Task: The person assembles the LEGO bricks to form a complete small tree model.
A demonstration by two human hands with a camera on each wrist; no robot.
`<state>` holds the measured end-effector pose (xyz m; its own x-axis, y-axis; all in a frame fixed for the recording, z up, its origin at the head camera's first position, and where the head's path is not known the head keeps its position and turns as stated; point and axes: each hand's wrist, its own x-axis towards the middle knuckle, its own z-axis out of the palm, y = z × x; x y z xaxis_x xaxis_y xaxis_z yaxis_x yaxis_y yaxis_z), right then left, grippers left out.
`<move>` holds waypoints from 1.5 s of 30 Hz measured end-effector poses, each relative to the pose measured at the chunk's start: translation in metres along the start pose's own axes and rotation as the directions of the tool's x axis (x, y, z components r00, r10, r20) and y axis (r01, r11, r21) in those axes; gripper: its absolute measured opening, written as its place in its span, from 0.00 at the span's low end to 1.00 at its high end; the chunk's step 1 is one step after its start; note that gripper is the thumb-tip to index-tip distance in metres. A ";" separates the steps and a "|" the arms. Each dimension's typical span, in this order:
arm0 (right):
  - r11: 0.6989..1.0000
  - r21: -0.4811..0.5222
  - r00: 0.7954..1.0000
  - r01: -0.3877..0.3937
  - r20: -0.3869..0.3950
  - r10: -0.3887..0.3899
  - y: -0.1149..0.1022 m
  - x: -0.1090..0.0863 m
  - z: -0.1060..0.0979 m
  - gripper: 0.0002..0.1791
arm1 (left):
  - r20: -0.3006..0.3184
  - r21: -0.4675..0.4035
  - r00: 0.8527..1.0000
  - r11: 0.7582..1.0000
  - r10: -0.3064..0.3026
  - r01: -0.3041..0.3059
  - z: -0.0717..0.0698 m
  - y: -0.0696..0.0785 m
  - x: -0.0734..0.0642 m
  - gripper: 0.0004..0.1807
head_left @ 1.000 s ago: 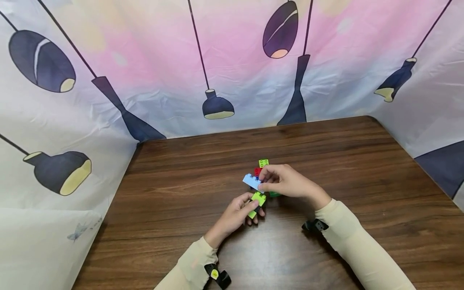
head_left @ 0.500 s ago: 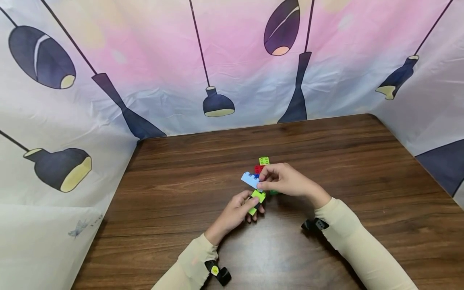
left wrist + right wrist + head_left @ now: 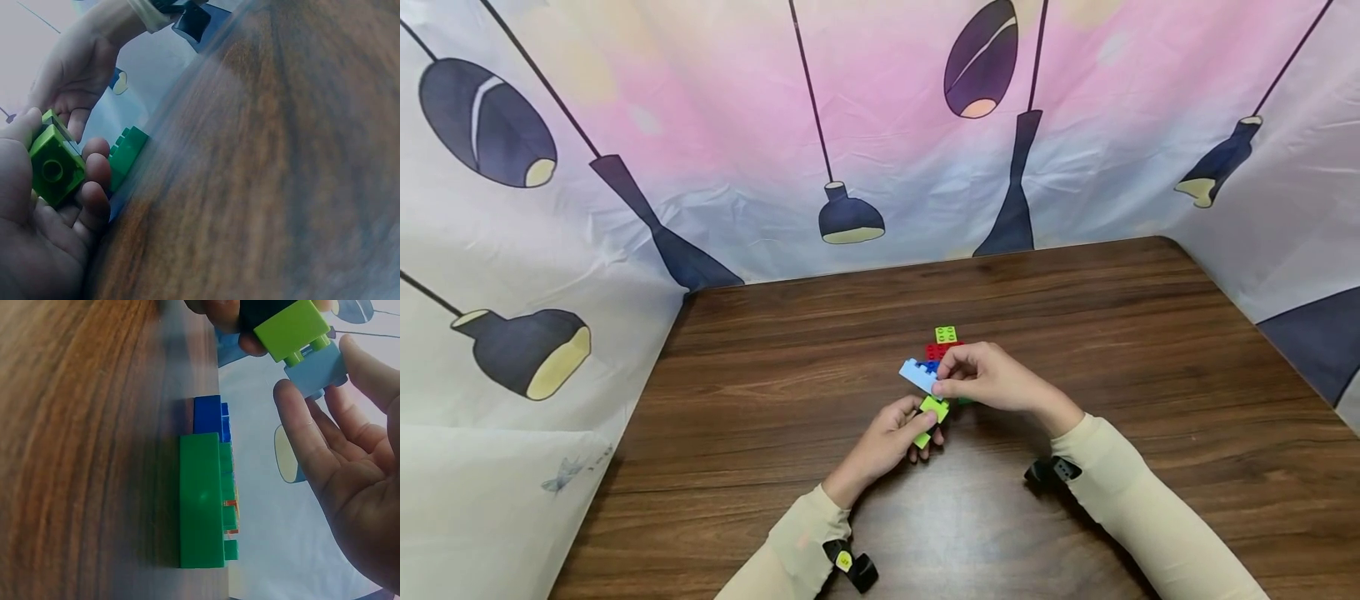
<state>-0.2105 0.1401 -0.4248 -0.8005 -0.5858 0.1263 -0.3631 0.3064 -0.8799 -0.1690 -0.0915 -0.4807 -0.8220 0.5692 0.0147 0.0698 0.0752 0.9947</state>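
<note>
In the head view my left hand (image 3: 887,433) grips a short stack of toy building bricks, its thumb across the front. The stack has a lime green brick (image 3: 933,408) at its upper end, a black brick (image 3: 265,311) in the middle and more lime green at the lower end. My right hand (image 3: 996,375) pinches a light blue brick (image 3: 917,375) between thumb and fingers. In the right wrist view that brick meets the studs of the lime green one, sticking out sideways past it. In the left wrist view the stack's hollow lime green underside (image 3: 53,169) faces the camera.
On the wooden table (image 3: 775,358) just beyond my hands lie a green brick (image 3: 201,500), a dark blue brick (image 3: 206,415), a red brick (image 3: 940,351) and a lime green brick (image 3: 946,334). A printed cloth (image 3: 737,125) hangs behind the table.
My right hand has drawn slightly nearer to me, so more of the red brick shows behind it. The left hand keeps its hold on the stack almost unmoved.
</note>
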 end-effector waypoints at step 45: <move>0.999 0.028 0.993 0.024 -0.120 -0.021 0.006 -0.001 0.014 0.04 | -0.031 0.073 1.000 0.997 0.002 0.000 0.000 -0.003 0.002 0.15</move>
<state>-0.2052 0.1322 -0.4371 -0.8442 -0.4977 0.1988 -0.3691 0.2709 -0.8890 -0.1705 -0.0903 -0.4837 -0.8392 0.5435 0.0197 0.1105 0.1348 0.9847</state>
